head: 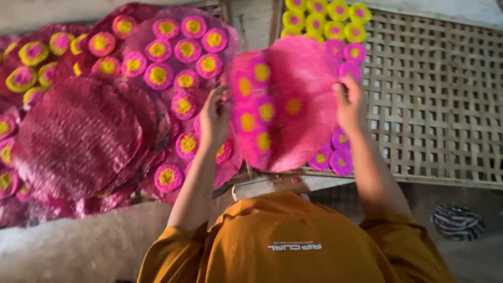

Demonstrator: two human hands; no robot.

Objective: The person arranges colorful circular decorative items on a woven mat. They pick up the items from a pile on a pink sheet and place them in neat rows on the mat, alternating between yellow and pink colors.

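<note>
Head view, sheet: a thin pink round sheet [293,105] with yellow-centred discs hung above the woven bamboo tray [435,105].
Left hand [215,118]: my fingers pinched its left edge.
Right hand [351,105]: pinched its right edge.
Handling: probably light, floppy, tearable; best held at opposite rims.

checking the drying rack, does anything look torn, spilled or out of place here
Nothing looks damaged or spilled. The pink sheet held between left hand and right hand is blurred, and sheets on the left overlap loosely.
</note>
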